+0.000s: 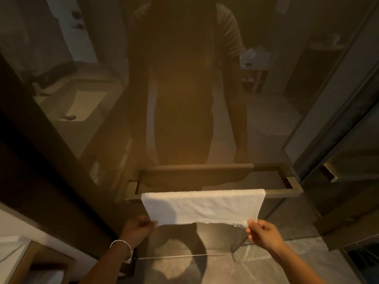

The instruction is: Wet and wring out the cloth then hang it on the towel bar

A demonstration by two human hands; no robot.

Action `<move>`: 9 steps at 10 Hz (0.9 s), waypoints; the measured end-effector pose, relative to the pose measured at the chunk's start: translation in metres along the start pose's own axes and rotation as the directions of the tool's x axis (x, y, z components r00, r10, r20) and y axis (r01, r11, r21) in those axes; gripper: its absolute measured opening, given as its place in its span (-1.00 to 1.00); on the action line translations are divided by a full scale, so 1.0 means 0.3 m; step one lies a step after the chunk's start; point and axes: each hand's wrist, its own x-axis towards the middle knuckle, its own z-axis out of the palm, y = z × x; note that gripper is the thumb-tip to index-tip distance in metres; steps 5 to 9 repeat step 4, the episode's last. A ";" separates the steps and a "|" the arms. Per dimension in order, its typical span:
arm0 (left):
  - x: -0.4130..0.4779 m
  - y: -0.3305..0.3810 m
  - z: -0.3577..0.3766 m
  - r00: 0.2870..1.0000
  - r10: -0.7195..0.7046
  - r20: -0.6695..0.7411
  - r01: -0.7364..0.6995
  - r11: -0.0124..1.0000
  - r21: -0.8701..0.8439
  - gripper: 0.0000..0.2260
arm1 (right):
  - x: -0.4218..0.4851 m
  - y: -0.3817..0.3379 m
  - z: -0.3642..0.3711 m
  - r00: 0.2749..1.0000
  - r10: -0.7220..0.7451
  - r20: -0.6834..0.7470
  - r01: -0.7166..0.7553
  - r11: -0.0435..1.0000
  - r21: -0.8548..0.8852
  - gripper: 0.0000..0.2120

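A white cloth (202, 206) hangs spread flat over the front rail of a brass-coloured towel bar (287, 192) fixed to a glass panel. My left hand (137, 228), with a silver bracelet on the wrist, pinches the cloth's lower left corner. My right hand (263, 234) pinches the lower right corner, beside a small sewn label. Both hands hold the bottom edge taut, slightly towards me. The cloth's far side behind the rail is hidden.
The glass panel (184, 99) reflects a person's body and a washbasin (82, 105) at the left. A dark door frame (41, 140) runs diagonally on the left. A second glass door with a handle (332, 173) stands at the right. Grey stone floor (287, 261) lies below.
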 end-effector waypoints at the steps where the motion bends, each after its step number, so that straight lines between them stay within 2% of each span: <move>1: 0.000 0.008 0.007 0.996 -0.049 -0.079 0.044 0.997 -0.061 -0.94 | 0.002 -0.008 0.026 0.998 -0.002 -0.064 -0.001 0.999 -0.048 -0.72; 2: -0.001 0.050 0.008 0.998 -0.043 -0.037 0.045 0.998 0.053 -0.91 | -0.021 -0.054 0.040 1.000 0.020 -0.001 -0.020 0.997 -0.070 -0.88; 3: -0.007 0.082 -0.025 0.994 -0.110 0.017 0.108 0.991 0.076 -0.89 | -0.041 -0.067 0.039 0.992 0.117 0.054 -0.115 0.992 -0.049 -0.87; 4: -0.031 0.081 -0.064 0.987 -0.117 0.112 0.101 0.985 0.140 -0.95 | -0.096 -0.062 0.037 0.986 0.168 0.012 -0.167 0.983 -0.074 -0.90; 9: -0.031 0.081 -0.064 0.987 -0.117 0.112 0.101 0.985 0.140 -0.95 | -0.096 -0.062 0.037 0.986 0.168 0.012 -0.167 0.983 -0.074 -0.90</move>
